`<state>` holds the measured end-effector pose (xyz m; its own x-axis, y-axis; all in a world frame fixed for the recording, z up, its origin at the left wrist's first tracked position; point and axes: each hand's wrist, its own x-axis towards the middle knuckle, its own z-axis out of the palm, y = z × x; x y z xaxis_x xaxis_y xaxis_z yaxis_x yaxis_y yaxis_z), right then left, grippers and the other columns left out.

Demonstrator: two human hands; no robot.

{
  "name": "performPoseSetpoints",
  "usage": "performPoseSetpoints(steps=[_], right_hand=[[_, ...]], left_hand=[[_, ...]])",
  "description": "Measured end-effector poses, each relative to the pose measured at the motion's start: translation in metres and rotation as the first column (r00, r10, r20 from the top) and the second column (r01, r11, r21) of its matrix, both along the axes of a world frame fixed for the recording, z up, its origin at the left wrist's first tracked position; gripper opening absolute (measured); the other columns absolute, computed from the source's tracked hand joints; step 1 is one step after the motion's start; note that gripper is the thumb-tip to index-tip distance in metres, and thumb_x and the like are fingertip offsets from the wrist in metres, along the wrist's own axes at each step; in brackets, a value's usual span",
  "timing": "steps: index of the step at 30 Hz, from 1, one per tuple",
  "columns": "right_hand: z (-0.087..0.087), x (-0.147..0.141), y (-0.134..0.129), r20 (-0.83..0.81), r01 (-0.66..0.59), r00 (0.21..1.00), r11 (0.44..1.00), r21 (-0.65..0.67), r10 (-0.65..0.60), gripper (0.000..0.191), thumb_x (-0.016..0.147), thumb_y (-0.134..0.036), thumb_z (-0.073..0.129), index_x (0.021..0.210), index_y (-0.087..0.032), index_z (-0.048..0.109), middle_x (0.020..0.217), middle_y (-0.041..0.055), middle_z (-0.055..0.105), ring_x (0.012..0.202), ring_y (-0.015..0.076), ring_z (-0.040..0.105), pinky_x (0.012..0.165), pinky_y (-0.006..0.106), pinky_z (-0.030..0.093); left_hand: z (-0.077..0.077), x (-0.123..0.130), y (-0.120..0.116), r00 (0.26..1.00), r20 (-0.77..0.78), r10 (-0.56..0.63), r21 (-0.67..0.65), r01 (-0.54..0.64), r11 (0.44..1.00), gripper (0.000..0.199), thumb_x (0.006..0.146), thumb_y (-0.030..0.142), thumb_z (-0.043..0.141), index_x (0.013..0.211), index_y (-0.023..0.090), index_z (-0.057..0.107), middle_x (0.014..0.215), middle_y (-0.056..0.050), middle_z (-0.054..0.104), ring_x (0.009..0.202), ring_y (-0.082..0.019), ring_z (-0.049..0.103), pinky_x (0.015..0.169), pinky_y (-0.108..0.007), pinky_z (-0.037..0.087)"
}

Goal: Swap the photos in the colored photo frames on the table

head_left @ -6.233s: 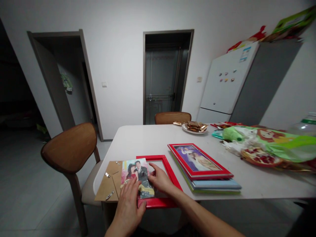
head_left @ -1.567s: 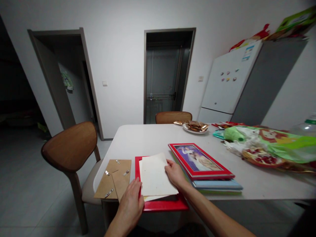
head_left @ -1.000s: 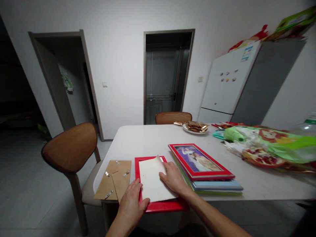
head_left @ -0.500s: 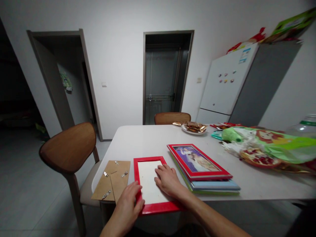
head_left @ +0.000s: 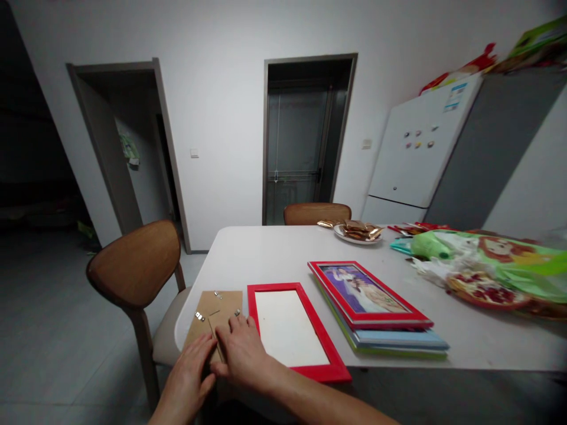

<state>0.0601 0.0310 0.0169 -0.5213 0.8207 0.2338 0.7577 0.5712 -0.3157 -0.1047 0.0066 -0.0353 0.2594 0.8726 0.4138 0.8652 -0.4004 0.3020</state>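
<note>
A red picture frame with a white sheet inside lies near the table's front edge. Left of it is a brown backing board with metal clips and a stand flap. My right hand rests on the board's right part, its fingers spread, close beside the red frame. At the board's lower left, my left hand touches it with fingers apart. Neither hand has lifted anything. To the right, another red frame holding a photo lies on a stack of blue and green frames.
On the white table are a plate of gold-wrapped packets, green plastic bags and opened pomegranate. A wooden chair stands left, another chair behind. A fridge is at the back right.
My right hand has left the white sheet and moved left onto the brown board. My left hand has come off the red frame's edge onto the board. The view has shifted slightly.
</note>
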Motion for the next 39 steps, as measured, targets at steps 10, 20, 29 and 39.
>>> performPoseSetpoints(steps=[10,20,29,39], right_hand=[[0.033,0.034,-0.004,-0.33,-0.05,0.943,0.998,-0.033,0.036,0.049,0.057,-0.023,0.06,0.105,-0.022,0.055,0.108,0.0079,0.045,0.1,0.0214,0.041,0.084,0.032,0.035],[0.019,0.145,-0.011,-0.181,0.128,0.971,0.98,-0.155,-0.155,0.039,0.058,-0.015,0.048,0.094,-0.019,0.061,0.108,0.0079,0.052,0.101,0.0201,0.047,0.09,0.032,0.034],[0.002,0.144,-0.002,-0.071,0.12,0.99,0.992,-0.048,-0.123,0.039,0.063,-0.015,0.045,0.098,-0.021,0.061,0.113,0.0081,0.051,0.105,0.0199,0.044,0.09,0.032,0.032],[0.011,0.134,0.002,0.054,0.123,0.991,0.99,-0.068,-0.119,0.03,0.069,-0.026,0.05,0.097,-0.025,0.06,0.114,0.0064,0.05,0.104,0.0219,0.044,0.086,0.034,0.032]], left_hand=[[0.02,0.003,0.006,0.99,0.125,0.058,0.209,-0.083,0.974,0.045,0.067,0.037,0.06,0.109,0.021,0.052,0.121,-0.01,0.05,0.109,-0.025,0.048,0.089,-0.039,0.043],[0.04,0.108,-0.005,0.982,0.132,-0.133,-0.098,0.147,0.984,0.044,0.065,0.019,0.061,0.109,0.014,0.052,0.123,-0.015,0.048,0.113,-0.025,0.045,0.094,-0.041,0.038],[0.045,0.115,-0.001,0.994,0.03,-0.104,-0.192,0.108,0.975,0.024,0.075,0.014,0.048,0.096,0.014,0.059,0.113,-0.012,0.057,0.114,-0.025,0.043,0.095,-0.043,0.035],[0.04,0.117,-0.01,0.975,0.114,-0.19,-0.211,0.211,0.954,0.026,0.067,0.021,0.061,0.092,0.017,0.057,0.122,-0.013,0.049,0.115,-0.027,0.041,0.098,-0.053,0.024]])
